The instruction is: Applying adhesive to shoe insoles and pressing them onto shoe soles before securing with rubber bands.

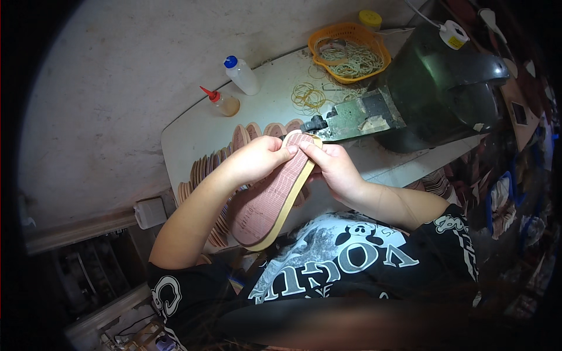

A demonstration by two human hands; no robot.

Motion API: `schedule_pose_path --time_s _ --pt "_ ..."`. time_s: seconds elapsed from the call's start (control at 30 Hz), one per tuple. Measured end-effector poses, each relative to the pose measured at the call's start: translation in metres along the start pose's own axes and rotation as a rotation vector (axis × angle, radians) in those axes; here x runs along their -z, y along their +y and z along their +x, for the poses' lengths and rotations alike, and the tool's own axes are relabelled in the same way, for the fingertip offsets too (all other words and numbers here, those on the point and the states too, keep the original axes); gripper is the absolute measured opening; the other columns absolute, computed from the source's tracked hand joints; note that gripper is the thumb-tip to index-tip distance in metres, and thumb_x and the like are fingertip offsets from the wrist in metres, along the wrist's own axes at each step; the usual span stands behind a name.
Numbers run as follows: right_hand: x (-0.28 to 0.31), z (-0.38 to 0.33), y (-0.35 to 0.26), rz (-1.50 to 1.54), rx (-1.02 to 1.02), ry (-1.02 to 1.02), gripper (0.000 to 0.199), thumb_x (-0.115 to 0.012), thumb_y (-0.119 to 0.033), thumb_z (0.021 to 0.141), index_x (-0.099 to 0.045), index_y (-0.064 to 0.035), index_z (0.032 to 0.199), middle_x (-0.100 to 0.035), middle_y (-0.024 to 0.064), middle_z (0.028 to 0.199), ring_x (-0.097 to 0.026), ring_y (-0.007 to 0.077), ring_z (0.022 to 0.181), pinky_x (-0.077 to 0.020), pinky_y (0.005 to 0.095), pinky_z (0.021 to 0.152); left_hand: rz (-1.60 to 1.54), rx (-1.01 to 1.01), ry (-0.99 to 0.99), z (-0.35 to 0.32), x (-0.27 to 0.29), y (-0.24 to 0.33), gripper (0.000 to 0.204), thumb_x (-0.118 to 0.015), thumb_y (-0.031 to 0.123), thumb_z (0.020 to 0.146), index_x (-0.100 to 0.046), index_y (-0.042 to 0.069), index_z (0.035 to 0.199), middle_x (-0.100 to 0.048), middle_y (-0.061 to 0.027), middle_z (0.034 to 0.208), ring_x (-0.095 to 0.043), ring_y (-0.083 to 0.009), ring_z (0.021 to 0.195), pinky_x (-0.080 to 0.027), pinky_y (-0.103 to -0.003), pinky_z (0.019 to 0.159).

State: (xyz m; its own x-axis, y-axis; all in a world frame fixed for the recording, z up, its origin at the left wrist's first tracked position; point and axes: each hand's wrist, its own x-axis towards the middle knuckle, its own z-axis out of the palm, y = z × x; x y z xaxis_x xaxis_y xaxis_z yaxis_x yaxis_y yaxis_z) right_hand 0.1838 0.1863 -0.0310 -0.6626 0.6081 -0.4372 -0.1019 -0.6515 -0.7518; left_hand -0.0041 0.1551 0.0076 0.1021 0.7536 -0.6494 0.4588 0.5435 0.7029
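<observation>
A pink patterned shoe sole [264,202] with a yellow edge is held between both my hands, its narrow end up against the working end of a green machine [363,117]. My left hand [261,158] grips the narrow end from the left, thumb pressed on the pink face. From the other side my right hand [335,167] pinches the same end, thumb on top and fingers curled beneath. The underside of the sole and the fingers behind it are hidden. Behind my left forearm stands a row of similar soles [202,172], packed on edge along the table.
A bottle with a red nozzle [225,105] and a white bottle with a blue cap [242,76] stand on the table [187,131] near the wall. An orange basket [323,61] holds several rubber bands; loose bands [308,98] lie beside it. A yellow-lidded jar [370,20] stands behind.
</observation>
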Motion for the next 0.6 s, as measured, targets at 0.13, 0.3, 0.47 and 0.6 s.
schedule_pose_path --time_s 0.13,0.3,0.47,0.6 --pt "0.003 0.0 -0.003 -0.011 -0.01 -0.042 0.034 -0.052 -0.038 0.096 -0.066 -0.0065 0.1 -0.068 0.0023 0.087 -0.064 0.0091 0.077 -0.0507 0.0238 0.067 -0.033 -0.023 -0.001 0.001 -0.003 -0.003 0.043 -0.051 0.037 0.096 -0.064 -0.003 0.092 -0.063 -0.0068 0.073 -0.056 -0.0124 0.064 -0.048 -0.031 0.064" --pt "0.008 0.007 0.0 -0.016 -0.007 -0.114 0.031 -0.053 -0.031 0.097 -0.066 -0.0042 0.094 -0.067 0.0035 0.082 -0.062 0.008 0.067 -0.0495 0.0205 0.061 -0.027 -0.071 0.047 -0.002 0.004 -0.007 0.044 -0.053 0.04 0.095 -0.063 -0.003 0.093 -0.063 -0.0045 0.075 -0.054 -0.0095 0.069 -0.047 -0.029 0.065" --pt "0.008 -0.012 0.004 -0.13 0.022 -0.3 0.036 -0.058 -0.033 0.094 -0.068 -0.0017 0.08 -0.064 0.0028 0.067 -0.056 0.0054 0.055 -0.0437 0.02 0.049 -0.305 -0.12 -0.115 -0.027 -0.003 -0.02 0.026 -0.057 0.024 0.096 -0.057 0.001 0.107 -0.06 -0.0003 0.097 -0.054 -0.0069 0.087 -0.046 -0.024 0.081" --pt "0.004 -0.029 -0.005 -0.284 0.116 -0.381 0.026 -0.067 -0.025 0.089 -0.066 -0.001 0.08 -0.058 0.0 0.061 -0.05 0.0025 0.053 -0.0373 0.0212 0.046 -0.226 -0.455 0.096 -0.055 -0.032 -0.016 0.025 -0.054 0.021 0.095 -0.054 0.001 0.11 -0.064 -0.0075 0.094 -0.059 -0.013 0.086 -0.047 -0.028 0.079"
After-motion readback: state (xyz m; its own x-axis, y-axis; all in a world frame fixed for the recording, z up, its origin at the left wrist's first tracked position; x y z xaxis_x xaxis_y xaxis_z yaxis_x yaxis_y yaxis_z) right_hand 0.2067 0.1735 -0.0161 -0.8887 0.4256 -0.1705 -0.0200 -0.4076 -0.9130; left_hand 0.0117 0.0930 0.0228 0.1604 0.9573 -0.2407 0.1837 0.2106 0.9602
